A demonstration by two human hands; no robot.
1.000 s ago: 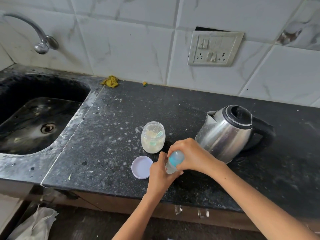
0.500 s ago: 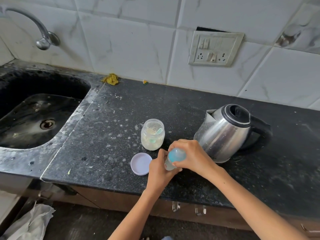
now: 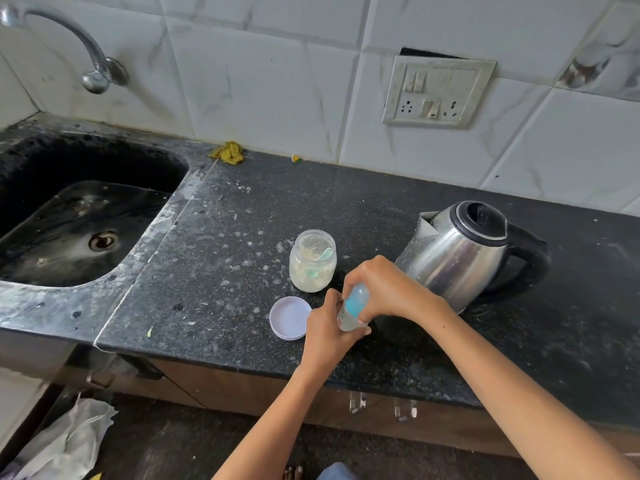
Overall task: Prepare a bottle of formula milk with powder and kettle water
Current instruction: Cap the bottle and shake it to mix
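Gripping baby bottle [image 3: 349,311] with both hands, just in front of kettle [image 3: 460,258] and near counter's front edge. Left hand [image 3: 329,332] wrapped round lower body, fingers curled, steadying base at or just above countertop [image 3: 214,271] (contact hidden by hand). Right hand [image 3: 388,289] curled over top, fingers and thumb closed round blue cap end. Looks like a twist of the cap, on or off not clear from this alone.

Handling, as judgement: small clear plastic bottle, light, stiff enough not to crush, likely a bit slippery if wet; not fragile. Contents not readable, too much covered. Best hold same as now: one hand round body low down, other on cap ring, counter-torque between them. Squeezing hard on a thin wall could slop liquid if open.

Orientation: long axis close to upright, tilted slightly, cap end up and leaning toward kettle, base toward counter edge.

Powder jar [image 3: 312,260] open, left of kettle, just beyond bottle, teal scoop [image 3: 322,258] inside. Jar lid [image 3: 290,317] flat on counter, left of bottle, almost touching left hand. Kettle spout turned toward jar, handle on far side from bottle, lid down. Sink [image 3: 86,216] well left of kettle.
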